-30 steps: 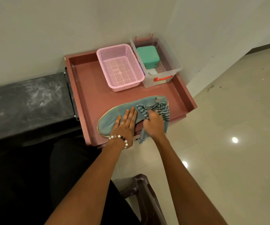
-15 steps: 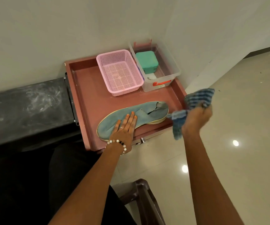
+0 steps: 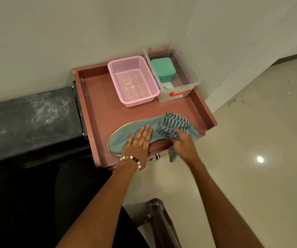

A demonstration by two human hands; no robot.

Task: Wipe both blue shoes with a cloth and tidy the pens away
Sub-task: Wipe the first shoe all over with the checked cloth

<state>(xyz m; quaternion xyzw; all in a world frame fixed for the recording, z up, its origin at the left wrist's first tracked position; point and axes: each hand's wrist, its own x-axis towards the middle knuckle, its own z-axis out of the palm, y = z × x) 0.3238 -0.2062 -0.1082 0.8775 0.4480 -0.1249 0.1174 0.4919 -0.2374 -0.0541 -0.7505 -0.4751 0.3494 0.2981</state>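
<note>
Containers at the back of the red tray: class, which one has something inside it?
The clear plastic box on the right: it holds a green lidded case. The pink mesh basket beside it is empty.

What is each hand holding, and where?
The right hand grips the striped cloth at its bunched middle. The left hand holds nothing; it presses flat on the shoe.

We see the shoe (image 3: 126, 135) along the tray's (image 3: 94, 111) near edge, cloth (image 3: 175, 125) on its right end. Basket (image 3: 132, 81) at far edge, container (image 3: 183, 77) right of it in far right corner, box (image 3: 162, 68) inside.
</note>
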